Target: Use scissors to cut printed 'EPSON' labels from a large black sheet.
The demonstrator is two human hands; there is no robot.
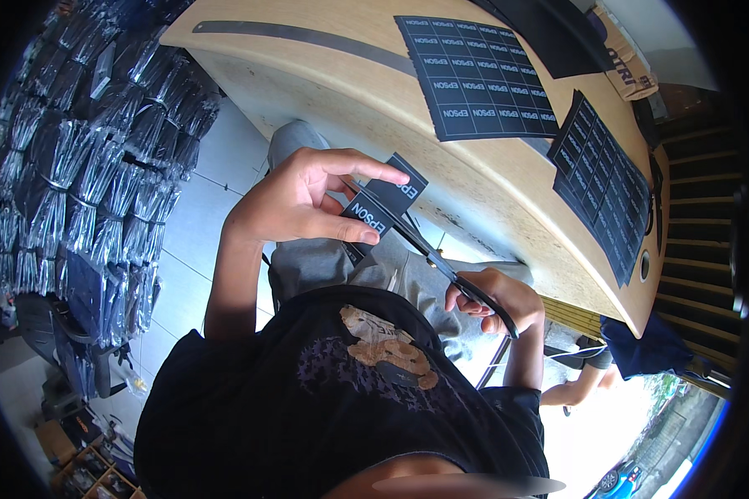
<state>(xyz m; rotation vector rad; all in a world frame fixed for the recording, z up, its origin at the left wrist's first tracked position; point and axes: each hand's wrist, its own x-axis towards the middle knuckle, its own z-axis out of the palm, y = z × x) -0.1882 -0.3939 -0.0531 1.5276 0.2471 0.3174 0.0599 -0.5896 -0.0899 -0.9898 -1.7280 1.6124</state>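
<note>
A small black piece of printed label sheet (369, 218) with white lettering is pinched between the thumb and fingers of my left hand (295, 195), above my lap. In my right hand (501, 301) is a pair of dark scissors (435, 259), its handles in my fingers. The blades reach up and left across the black piece, between its two lettered parts. Whether they have cut through cannot be made out. Both hands are held off the table, in front of its near edge.
On the wooden table (524, 179) lie two larger black printed sheets (478, 79) (603, 187), a long metal ruler (300, 35) and plain black material (549, 29). A cardboard box (628, 54) stands behind. Bundled plastic-wrapped goods (75, 183) are stacked left. Another person's arm (582, 387) shows lower right.
</note>
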